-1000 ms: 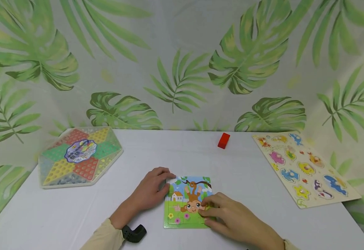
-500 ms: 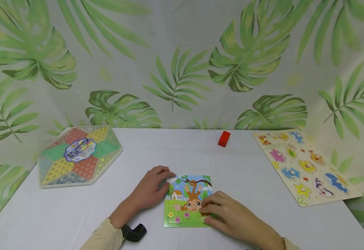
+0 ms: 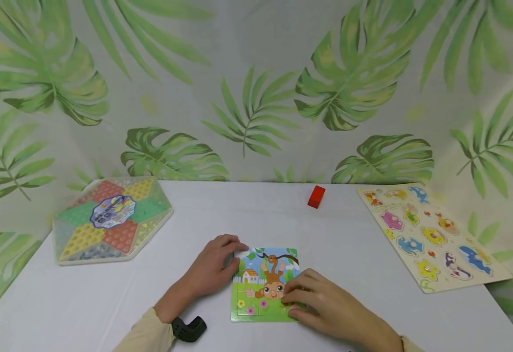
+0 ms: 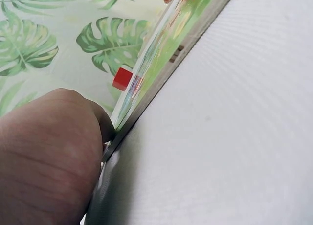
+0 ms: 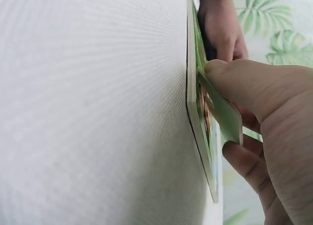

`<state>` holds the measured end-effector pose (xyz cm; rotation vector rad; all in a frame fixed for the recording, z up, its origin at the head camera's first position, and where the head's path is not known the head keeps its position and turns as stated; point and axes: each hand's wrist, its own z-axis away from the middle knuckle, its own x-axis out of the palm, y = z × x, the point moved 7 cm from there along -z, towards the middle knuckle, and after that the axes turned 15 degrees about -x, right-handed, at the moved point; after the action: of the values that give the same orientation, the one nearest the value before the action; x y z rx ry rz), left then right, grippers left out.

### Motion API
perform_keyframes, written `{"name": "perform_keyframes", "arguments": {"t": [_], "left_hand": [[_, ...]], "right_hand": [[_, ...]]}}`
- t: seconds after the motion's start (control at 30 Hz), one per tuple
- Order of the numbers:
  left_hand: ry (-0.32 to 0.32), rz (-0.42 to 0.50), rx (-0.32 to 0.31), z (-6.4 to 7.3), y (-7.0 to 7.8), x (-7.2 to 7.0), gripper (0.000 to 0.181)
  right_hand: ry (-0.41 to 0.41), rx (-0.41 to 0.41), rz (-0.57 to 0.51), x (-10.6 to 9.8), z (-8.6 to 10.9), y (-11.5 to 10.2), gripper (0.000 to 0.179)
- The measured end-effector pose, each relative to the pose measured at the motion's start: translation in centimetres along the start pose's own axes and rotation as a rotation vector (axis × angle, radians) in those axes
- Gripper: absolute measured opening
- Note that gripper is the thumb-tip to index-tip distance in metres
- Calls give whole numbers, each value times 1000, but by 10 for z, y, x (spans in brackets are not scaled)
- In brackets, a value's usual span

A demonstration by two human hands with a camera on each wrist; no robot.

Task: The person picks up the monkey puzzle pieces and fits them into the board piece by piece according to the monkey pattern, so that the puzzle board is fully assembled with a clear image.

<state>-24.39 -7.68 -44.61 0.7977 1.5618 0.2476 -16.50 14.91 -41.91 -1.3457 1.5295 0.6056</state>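
A square jigsaw puzzle (image 3: pixel 249 288) with a monkey picture lies on the white table, in front of me. My left hand (image 3: pixel 214 269) rests at its left edge, with thumb and forefinger touching the edge near the upper corner. In the left wrist view that hand (image 4: pixel 54 151) is close against the board's side. My right hand (image 3: pixel 326 303) is over the lower right part of the puzzle. Between its thumb and fingers it pinches a puzzle piece (image 5: pixel 225 112), which stands tilted above the board in the right wrist view. The piece's picture side is mostly hidden.
At the back stands a red block (image 3: pixel 316 196). A Chinese checkers box (image 3: pixel 150 239) lies on the left, and a wooden peg puzzle board (image 3: pixel 414 259) with animal shapes on the right overhangs the table's edge. Leaf-patterned cloth (image 3: pixel 260 161) hangs behind the table.
Little differs. The right hand's fingers shift slightly at the puzzle's lower right, still pinching the piece. The left hand stays at the left edge.
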Motion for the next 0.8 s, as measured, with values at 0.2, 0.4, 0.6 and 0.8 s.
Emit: {"name": "perform_keyframes", "arguments": {"t": [0.2, 0.4, 0.6, 0.8], "left_hand": [[7, 3, 1, 1, 0, 0, 28], [15, 2, 18, 0, 1, 0, 28], [0, 1, 6, -1, 1, 0, 29], [0, -11, 0, 0, -1, 1, 29]], "right_hand": [[5, -33, 18, -1, -1, -2, 12], [-1, -30, 21, 1, 1, -1, 10], [-23, -5, 22, 3, 3, 1, 10], [-21, 2, 31, 4, 2, 0, 14]]}}
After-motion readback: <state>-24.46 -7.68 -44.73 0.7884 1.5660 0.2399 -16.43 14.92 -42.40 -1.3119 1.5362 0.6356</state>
